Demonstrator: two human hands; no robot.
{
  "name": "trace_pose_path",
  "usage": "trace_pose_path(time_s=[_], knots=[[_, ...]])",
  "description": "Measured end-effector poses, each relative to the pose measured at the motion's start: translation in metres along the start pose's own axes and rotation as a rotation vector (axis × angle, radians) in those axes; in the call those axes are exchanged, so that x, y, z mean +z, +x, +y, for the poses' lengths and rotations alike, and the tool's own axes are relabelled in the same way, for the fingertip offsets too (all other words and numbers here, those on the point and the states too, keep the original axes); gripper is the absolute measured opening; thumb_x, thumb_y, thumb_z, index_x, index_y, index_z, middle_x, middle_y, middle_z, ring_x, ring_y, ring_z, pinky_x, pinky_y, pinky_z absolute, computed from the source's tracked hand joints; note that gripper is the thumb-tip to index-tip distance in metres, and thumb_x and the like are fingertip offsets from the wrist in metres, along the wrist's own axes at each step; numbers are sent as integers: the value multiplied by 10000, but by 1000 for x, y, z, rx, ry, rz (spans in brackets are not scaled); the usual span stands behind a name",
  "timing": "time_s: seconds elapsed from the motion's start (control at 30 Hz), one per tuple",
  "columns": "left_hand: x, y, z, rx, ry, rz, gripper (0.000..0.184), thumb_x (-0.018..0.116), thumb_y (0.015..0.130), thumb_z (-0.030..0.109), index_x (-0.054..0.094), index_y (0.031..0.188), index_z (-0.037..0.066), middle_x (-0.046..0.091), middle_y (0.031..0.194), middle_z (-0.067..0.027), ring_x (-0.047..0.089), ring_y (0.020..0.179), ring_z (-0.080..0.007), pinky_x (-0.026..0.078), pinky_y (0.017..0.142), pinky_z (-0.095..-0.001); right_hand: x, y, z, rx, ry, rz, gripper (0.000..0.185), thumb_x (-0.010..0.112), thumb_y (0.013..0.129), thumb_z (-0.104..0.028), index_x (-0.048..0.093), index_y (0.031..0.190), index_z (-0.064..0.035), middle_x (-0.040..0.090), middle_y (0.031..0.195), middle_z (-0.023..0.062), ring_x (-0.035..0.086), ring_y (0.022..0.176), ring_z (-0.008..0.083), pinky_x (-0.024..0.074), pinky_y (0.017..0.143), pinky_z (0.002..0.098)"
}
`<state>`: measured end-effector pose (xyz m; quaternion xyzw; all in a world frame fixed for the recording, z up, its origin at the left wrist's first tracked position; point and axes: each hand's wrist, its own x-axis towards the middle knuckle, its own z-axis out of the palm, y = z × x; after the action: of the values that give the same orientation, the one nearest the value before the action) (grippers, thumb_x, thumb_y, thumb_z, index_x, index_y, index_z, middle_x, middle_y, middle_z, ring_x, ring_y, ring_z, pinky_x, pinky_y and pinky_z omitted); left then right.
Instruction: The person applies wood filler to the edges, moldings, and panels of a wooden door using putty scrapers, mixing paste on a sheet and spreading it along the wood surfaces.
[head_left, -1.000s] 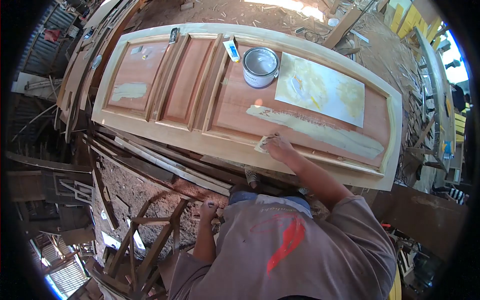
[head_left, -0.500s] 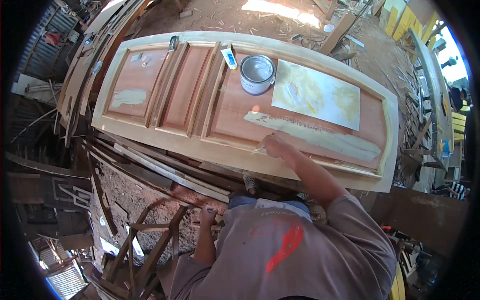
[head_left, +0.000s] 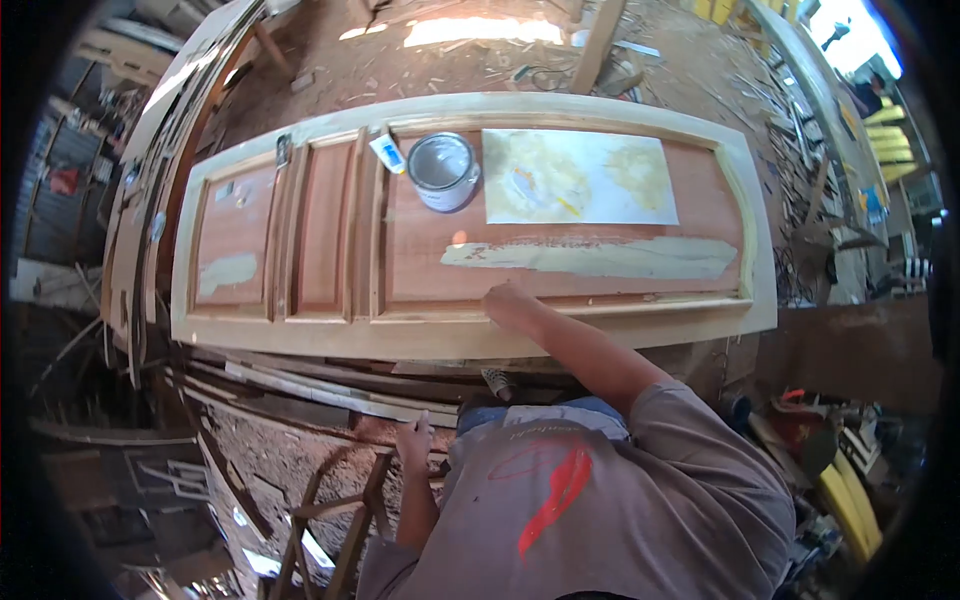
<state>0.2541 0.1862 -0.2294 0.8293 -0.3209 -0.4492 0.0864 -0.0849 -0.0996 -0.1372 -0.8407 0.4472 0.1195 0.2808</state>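
Note:
My right hand (head_left: 508,303) is closed at the lower moulding of a wooden panel door (head_left: 440,343); whatever its fingers hold is hidden. Just beyond it, a pale band of filler (head_left: 600,258) runs along the large panel. Past the filler lie a smeared white sheet (head_left: 640,205) and an open metal can (head_left: 440,192) of greyish contents. A blue-and-white tube (head_left: 387,154) rests left of the can. Down beside my body, off the door, my left hand (head_left: 413,437) is closed; I cannot make out what is in it.
A small dark tool (head_left: 283,150) lies on the door's left moulding, and another filler patch (head_left: 228,271) marks the left panel. Long boards (head_left: 330,390) lie between the door and me. A wooden frame (head_left: 340,505) stands low at my left. Scraps litter the ground beyond.
The view has shifted, so the door looks more level and sits further left. My right hand stays at the lower moulding, with its fingertips now less visible. My left hand remains low.

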Motion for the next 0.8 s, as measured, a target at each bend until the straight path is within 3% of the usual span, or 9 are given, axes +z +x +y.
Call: trace_pose_path(time_s=[0.03, 0.13, 0.2, 0.27, 0.43, 0.6, 0.67, 0.73, 0.8], knots=[[-22, -33, 71, 218, 299, 60, 435, 664, 1025, 393, 778, 911, -12, 746, 819, -186, 727, 788, -323, 568, 793, -433, -24, -17, -10, -22, 10, 36, 330, 687, 811, -86, 809, 1110, -152, 766, 1036, 225, 736, 1007, 393, 576, 879, 500], [-5, -24, 142, 575, -227, 250, 488, 579, 1072, 400, 688, 1244, -44, 700, 1231, -253, 670, 1122, -358, 505, 1003, -451, -32, -33, -26, 61, 286, 250, 441, 677, 810, -92, 776, 1236, -148, 757, 1049, 248, 728, 1009, 418, 576, 883, 514], [-14, -68, 235, 810, -406, 303, 624, 524, 1093, 372, 429, 1536, -57, 421, 1601, -277, 434, 1458, -380, 326, 1210, -495, -16, -47, -51, 140, 557, 428, 487, 650, 815, -79, 750, 1289, -127, 744, 1058, 272, 708, 1013, 455, 571, 896, 518], [-20, -97, 306, 1091, -547, 240, 734, 509, 1094, 389, 272, 1614, -71, 253, 1701, -266, 254, 1579, -376, 176, 1289, -512, -10, -66, -76, 173, 751, 555, 495, 624, 840, -68, 724, 1324, -103, 745, 1072, 268, 703, 1009, 458, 570, 904, 494], [22, -131, 389, 1432, -426, -108, 1005, 350, 1040, 699, 113, 1677, -41, 63, 1769, -243, -5, 1648, -357, -14, 1311, -491, -13, -108, -87, -96, 1406, 778, 398, 627, 941, -117, 682, 1327, -36, 746, 1116, 104, 697, 994, 245, 563, 894, 386], [70, -151, 383, 1389, -332, -459, 1077, 362, 1012, 739, 11, 1684, -27, -13, 1779, -219, -54, 1648, -333, -49, 1308, -466, 7, -127, -63, -3, 1966, 924, 297, 637, 980, -162, 683, 1231, -10, 701, 1115, 27, 630, 986, 127, 549, 881, 352], [92, -162, 382, 1414, -372, -535, 1002, 373, 1053, 658, 0, 1683, -25, -29, 1777, -228, -71, 1646, -361, -59, 1303, -486, 7, -153, -52, 111, 1930, 953, 360, 624, 982, -149, 644, 1314, -10, 696, 1193, 64, 625, 1041, 139, 537, 915, 357], [108, -179, 392, 1378, -418, -618, 1000, 370, 1057, 656, -19, 1684, -18, -32, 1781, -210, -63, 1648, -337, -35, 1307, -479, 12, -178, -33, 302, 1496, 904, 530, 608, 986, -127, 559, 1500, -9, 672, 1369, 117, 607, 1163, 160, 508, 993, 362], [126, -198, 402, 1277, -501, -710, 986, 360, 1062, 649, -27, 1688, -7, -38, 1785, -185, -38, 1649, -311, -11, 1312, -452, 7, -197, -15, 520, 1402, 967, 464, 580, 948, -98, 637, 1404, -39, 695, 1249, 194, 653, 1151, 268, 519, 978, 397]])
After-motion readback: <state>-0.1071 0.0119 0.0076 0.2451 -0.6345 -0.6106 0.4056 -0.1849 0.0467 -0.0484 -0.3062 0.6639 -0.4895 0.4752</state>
